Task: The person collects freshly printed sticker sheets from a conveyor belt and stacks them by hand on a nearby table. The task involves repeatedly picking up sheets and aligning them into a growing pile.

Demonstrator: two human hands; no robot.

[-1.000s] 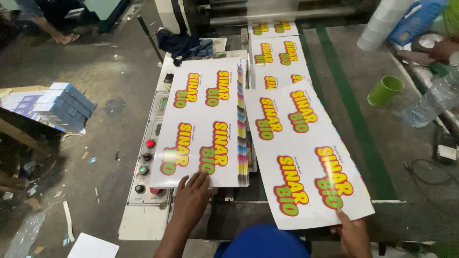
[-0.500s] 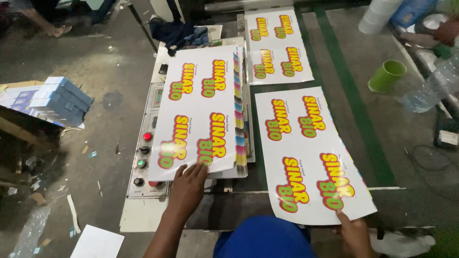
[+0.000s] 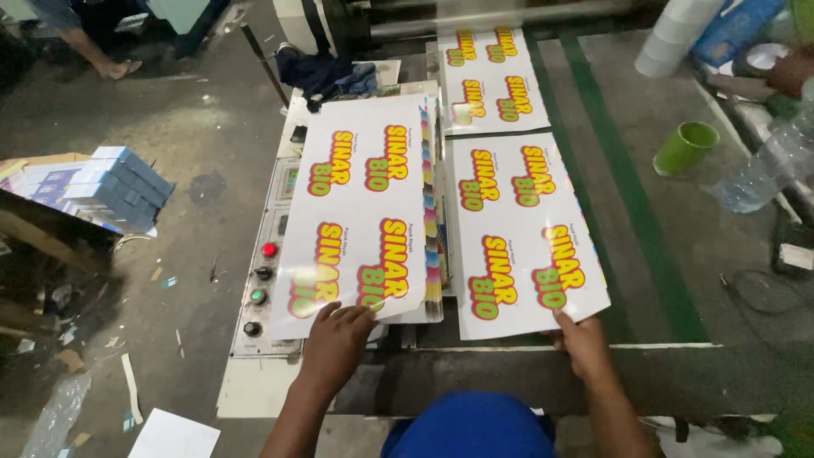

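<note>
Our left hand (image 3: 337, 337) lies flat, fingers spread, on the near edge of the glossy printed sheet stack (image 3: 360, 216) over the control panel (image 3: 264, 280). Our right hand (image 3: 582, 342) pinches the near corner of a loose printed sheet (image 3: 521, 233) beside it. That grip is slight, so we judge the slick, thin sheet could slip or crease.

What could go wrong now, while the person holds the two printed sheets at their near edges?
1. The left hand presses the stack of printed sheets, which overhangs the control panel; a slide might bump the red button.
2. The right hand grips only the corner of the single sheet, so it may crease or skew.
3. The green cup and plastic bottle nearby could perhaps spill onto the prints.
</note>
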